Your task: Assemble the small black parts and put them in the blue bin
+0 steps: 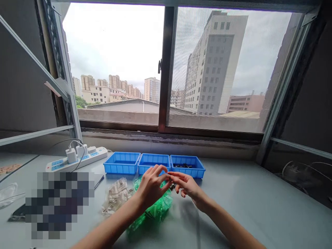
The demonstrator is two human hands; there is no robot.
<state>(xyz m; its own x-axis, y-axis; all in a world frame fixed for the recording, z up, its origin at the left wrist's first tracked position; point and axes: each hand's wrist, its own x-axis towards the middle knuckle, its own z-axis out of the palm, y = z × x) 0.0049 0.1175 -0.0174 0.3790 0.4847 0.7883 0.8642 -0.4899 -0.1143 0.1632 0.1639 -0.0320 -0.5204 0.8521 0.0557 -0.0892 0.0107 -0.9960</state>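
Observation:
My left hand [154,182] and my right hand [187,185] meet at the fingertips above the table, in front of the blue bins. Both are closed in a pinch around something small and dark that I cannot make out. Under my left hand lies a green plastic bag [163,204] with thin dark pieces in it. To its left is a clear plastic bag [118,193] holding small light-coloured parts. The right blue bin [199,169], just behind my fingers, contains small dark parts.
Two more blue bins, the left one [120,168] and the middle one [145,168], stand in the row. A white power strip [90,158] with plugs lies at the back left. A blurred dark object [59,204] is at the left. Behind the grey table [241,193] is a window.

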